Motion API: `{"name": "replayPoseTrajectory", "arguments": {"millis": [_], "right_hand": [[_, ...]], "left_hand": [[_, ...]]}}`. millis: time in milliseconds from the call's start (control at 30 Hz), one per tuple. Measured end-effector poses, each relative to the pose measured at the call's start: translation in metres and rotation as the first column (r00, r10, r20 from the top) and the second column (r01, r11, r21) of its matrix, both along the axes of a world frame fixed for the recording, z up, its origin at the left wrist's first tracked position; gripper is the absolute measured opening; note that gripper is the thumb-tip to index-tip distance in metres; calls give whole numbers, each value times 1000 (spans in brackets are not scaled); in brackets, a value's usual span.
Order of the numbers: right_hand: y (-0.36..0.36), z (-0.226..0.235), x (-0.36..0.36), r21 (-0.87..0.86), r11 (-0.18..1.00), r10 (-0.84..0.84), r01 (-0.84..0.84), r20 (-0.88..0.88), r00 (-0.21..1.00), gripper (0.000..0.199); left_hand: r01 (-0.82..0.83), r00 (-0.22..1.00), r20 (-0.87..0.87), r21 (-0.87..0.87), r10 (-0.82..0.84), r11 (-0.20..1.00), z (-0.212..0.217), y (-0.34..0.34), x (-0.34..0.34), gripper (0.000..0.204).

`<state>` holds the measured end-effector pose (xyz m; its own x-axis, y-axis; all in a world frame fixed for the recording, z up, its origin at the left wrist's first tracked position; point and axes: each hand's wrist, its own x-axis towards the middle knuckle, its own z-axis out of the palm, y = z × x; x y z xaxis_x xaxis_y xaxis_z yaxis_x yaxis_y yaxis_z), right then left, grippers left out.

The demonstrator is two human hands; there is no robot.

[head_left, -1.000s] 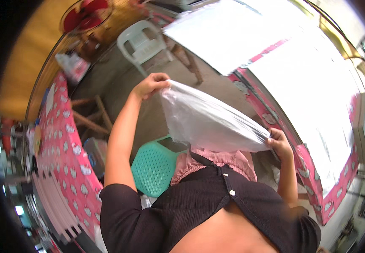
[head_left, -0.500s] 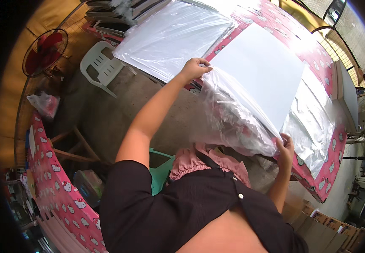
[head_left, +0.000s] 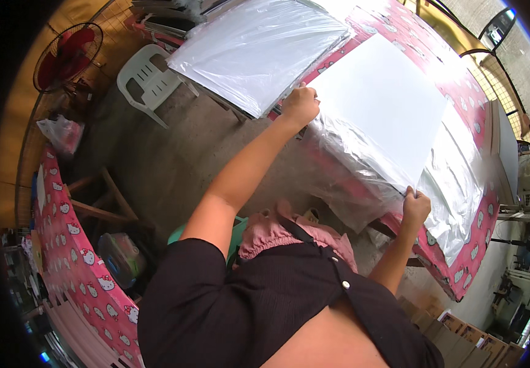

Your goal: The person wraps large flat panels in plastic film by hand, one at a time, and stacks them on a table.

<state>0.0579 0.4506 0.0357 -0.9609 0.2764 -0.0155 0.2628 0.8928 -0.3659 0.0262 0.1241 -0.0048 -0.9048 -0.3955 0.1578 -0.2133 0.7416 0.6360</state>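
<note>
A large white board (head_left: 381, 110) lies flat on the table before me, tilted in view. My left hand (head_left: 301, 105) is closed at its near left corner. My right hand (head_left: 416, 207) is closed at its near right corner, thumb along the edge. Clear plastic film (head_left: 354, 156) runs along the board's near edge and hangs loosely over the table's side. Whether the fingers grip some of the film too is hard to see. More crinkled film (head_left: 455, 184) spreads out right of the board.
Left of the board lies a plastic-covered stack of sheets (head_left: 259, 52). A pink patterned cloth (head_left: 476, 242) covers the table. Boards (head_left: 503, 147) stand at the right edge. A white chair (head_left: 151, 83) and a red-bladed fan (head_left: 67, 58) stand to the left. Behind my left arm is another pink-covered table (head_left: 84, 264).
Both hands have closed more fully around the corners, the left moving slightly right. The bunched film has dropped lower and flatter along the board's near edge.
</note>
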Motion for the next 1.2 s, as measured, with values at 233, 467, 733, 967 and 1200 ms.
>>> {"name": "replayPoseTrajectory", "arguments": {"millis": [233, 467, 733, 967, 1200], "right_hand": [[40, -22, 55, -177, 982, 42, -73, -175, 984, 23], [71, -94, 121, -877, 478, 11, -56, -58, 998, 13], [93, -117, 101, -989, 33, 97, -145, -141, 985, 22], [113, -87, 85, -957, -48, -116, -287, -280, 953, 27], [141, 177, -76, -713, 339, -118, -614, -679, 724, 38]], "left_hand": [[85, 983, -172, 150, -59, 985, 2, 1, 76, 20], [37, 996, 35, 640, -78, 768, -40, -29, 140, 13], [180, 906, 1, 904, -423, 387, -63, -71, 133, 13], [359, 843, -290, 931, -453, 73, -5, -45, 106, 18], [852, 499, -816, 523, -291, -6, 231, -54, 25, 26]]}}
